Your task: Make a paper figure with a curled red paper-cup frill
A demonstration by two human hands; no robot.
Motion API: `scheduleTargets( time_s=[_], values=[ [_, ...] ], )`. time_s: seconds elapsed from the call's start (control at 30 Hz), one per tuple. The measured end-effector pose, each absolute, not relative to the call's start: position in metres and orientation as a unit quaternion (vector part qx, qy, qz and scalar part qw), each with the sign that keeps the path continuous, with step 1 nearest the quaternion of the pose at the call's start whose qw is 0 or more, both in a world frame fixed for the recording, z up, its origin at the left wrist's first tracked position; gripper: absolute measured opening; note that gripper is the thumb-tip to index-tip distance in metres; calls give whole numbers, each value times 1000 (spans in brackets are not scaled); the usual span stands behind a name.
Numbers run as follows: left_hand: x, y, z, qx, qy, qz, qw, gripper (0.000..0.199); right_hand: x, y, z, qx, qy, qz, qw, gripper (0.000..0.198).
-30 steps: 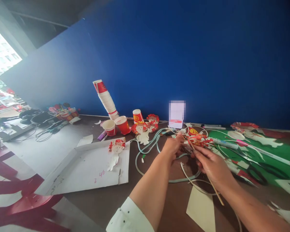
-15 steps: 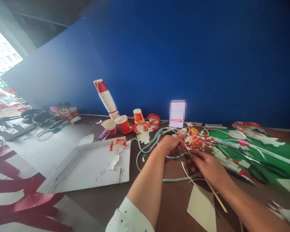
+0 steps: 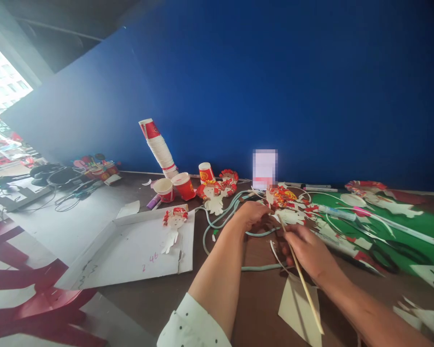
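My right hand (image 3: 309, 250) is closed round a thin wooden stick (image 3: 305, 282), which slants from near my left hand down towards the front. My left hand (image 3: 253, 214) has its fingers bent together at the stick's upper end; what is in them is hidden. Just beyond both hands lies a heap of paper cut-outs with red and yellow cup-paper trim (image 3: 284, 197). A curved white strip (image 3: 278, 253) runs below my right hand to a cream sheet of paper (image 3: 298, 306).
At left, a cardboard lid (image 3: 123, 255) bears a paper figure (image 3: 174, 224). Behind stand a leaning cup stack (image 3: 161, 149), other paper cups (image 3: 183, 185) and a propped phone (image 3: 264, 166). A pale cable (image 3: 217, 224) loops mid-table. Black scissors (image 3: 383, 255) and markers (image 3: 401, 225) lie right.
My left hand has drawn back a little from the red and yellow cut-outs. The stick's lower end has swung left and nearer to me, and my right hand has shifted slightly.
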State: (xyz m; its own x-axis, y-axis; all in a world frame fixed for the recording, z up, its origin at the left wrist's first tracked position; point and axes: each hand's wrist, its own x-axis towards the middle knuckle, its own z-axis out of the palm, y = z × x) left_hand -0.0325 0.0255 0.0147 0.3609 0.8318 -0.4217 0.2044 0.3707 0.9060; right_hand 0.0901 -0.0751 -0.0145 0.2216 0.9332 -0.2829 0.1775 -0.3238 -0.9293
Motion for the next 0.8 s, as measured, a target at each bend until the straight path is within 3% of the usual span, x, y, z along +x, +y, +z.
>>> scheduleTargets(
  time_s=[0.27,0.47,0.67,0.8],
  values=[
    [-32,22,14,513,369,229,740,9,94,-71,-12,-589,-368,464,550,15],
    [-35,21,12,516,317,216,766,17,96,-71,-4,-539,-324,541,558,28],
    [-35,21,9,535,361,213,734,41,100,-69,-6,-514,-277,599,547,41],
    [-30,25,1,535,399,240,705,40,100,-67,-6,-509,-255,610,550,42]
  ],
)
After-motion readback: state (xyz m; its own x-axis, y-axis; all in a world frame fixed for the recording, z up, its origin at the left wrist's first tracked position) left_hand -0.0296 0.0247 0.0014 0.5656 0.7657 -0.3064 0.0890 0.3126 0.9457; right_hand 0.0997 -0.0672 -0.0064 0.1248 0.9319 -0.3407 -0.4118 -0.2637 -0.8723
